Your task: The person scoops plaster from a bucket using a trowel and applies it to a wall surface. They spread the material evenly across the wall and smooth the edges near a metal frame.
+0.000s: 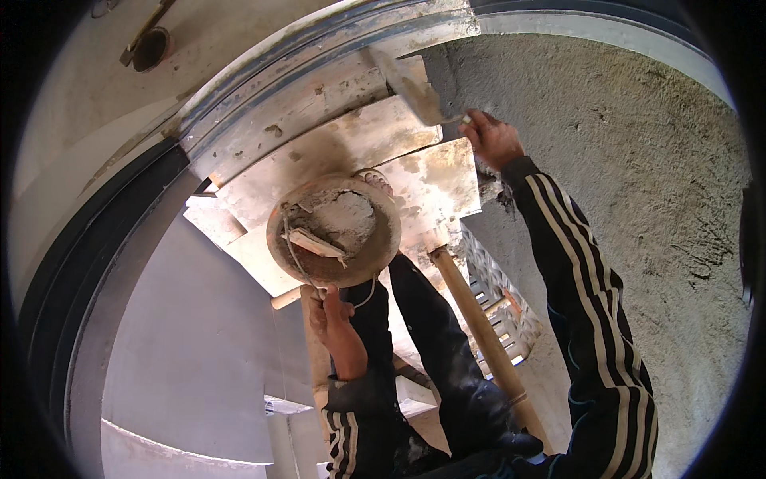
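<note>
My left hand (333,323) is closed on the thin handle of a round bucket (388,257), beside its near rim. Grey mortar (349,217) lies in the bucket. A pale, rough-edged piece that looks like wood (316,243) rests inside, against the mortar. Up and to the right, my right hand (493,140) grips a trowel (413,92) by its handle. The trowel's blade is smeared by motion and points up and left, over the boards close to the rough plastered wall (630,160).
The bucket stands on pale, stained boards (319,144), with my foot (375,180) beside it. A wooden pole (487,343) slopes down below the boards. Dark frame edges (96,215) curve along the left. A second, dark bucket (152,49) is at the upper left.
</note>
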{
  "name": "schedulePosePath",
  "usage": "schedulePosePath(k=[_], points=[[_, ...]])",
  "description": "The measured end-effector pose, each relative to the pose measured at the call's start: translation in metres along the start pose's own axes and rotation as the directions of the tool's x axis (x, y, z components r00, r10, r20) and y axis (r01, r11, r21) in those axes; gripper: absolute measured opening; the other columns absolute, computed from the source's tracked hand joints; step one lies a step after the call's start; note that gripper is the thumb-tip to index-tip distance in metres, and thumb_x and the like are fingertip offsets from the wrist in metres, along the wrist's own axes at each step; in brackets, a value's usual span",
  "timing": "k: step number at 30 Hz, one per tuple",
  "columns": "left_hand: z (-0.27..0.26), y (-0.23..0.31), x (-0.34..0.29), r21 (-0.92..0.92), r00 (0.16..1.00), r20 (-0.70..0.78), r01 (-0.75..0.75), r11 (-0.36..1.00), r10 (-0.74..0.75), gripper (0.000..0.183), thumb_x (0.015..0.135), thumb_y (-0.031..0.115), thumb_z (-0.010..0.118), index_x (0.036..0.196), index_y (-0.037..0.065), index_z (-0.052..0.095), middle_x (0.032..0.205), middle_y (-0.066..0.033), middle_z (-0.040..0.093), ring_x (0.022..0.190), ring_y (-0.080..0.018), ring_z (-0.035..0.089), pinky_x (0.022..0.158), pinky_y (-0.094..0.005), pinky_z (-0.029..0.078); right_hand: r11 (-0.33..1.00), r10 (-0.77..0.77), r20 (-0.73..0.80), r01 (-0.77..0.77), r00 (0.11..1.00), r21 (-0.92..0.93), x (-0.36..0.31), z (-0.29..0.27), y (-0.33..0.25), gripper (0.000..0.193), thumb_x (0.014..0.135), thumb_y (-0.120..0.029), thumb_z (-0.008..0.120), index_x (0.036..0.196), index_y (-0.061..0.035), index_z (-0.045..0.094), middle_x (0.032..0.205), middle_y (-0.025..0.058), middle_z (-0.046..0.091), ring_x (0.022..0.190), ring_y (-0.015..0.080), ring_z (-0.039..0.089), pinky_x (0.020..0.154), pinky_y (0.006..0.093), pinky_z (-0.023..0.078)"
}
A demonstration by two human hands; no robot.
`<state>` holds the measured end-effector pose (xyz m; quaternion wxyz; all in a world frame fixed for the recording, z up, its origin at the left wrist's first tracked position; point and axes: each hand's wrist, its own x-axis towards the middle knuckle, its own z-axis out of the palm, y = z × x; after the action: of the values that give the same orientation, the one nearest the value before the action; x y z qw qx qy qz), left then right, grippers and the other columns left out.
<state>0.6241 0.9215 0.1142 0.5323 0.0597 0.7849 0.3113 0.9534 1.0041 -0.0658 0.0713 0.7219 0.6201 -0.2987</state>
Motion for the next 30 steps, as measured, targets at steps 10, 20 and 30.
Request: schedulePosePath(k=[10, 20, 30], points=[[0.002, -0.005, -0.001, 0.039, 0.999, 0.034, -0.034, 0.999, 0.032, 0.024, 0.091, 0.022, 0.055, 0.073, 0.012, 0.043, 0.059, 0.0041, 0.030, 0.054, -0.0057, 0.029, 0.054, -0.0234, 0.029, 0.960, 0.278, -0.087, -0.279, 0.957, -0.002, 0.005, 0.024, 0.082, 0.038, 0.093, -0.042, 0.043, 0.105, -0.0072, 0.052, 0.084, 0.0236, 0.064, 0.084, 0.0438, 0.062, 0.074, 0.0518, 0.049], [0.005, -0.006, 0.000, 0.024, 1.000, -0.018, -0.010, 1.000, 0.010, 0.026, 0.092, 0.019, 0.054, 0.070, 0.013, 0.040, 0.057, 0.0048, 0.028, 0.053, -0.0054, 0.028, 0.055, -0.0236, 0.030, 0.945, 0.294, -0.096, -0.275, 0.951, 0.176, -0.008, 0.053, 0.047, 0.036, 0.093, -0.039, 0.044, 0.100, -0.0059, 0.055, 0.079, 0.0212, 0.064, 0.078, 0.0425, 0.062, 0.069, 0.0521, 0.049], [-0.010, -0.016, 0.002, 0.010, 1.000, -0.012, -0.017, 1.000, 0.017, 0.016, 0.091, 0.018, 0.054, 0.080, 0.010, 0.045, 0.064, 0.0032, 0.037, 0.057, -0.0060, 0.034, 0.056, -0.0219, 0.031, 0.830, 0.546, -0.205, -0.493, 0.812, 0.260, -0.016, 0.049, -0.060, 0.038, 0.087, -0.040, 0.056, 0.105, -0.0060, 0.057, 0.087, 0.0164, 0.067, 0.081, 0.0409, 0.062, 0.069, 0.0471, 0.049]])
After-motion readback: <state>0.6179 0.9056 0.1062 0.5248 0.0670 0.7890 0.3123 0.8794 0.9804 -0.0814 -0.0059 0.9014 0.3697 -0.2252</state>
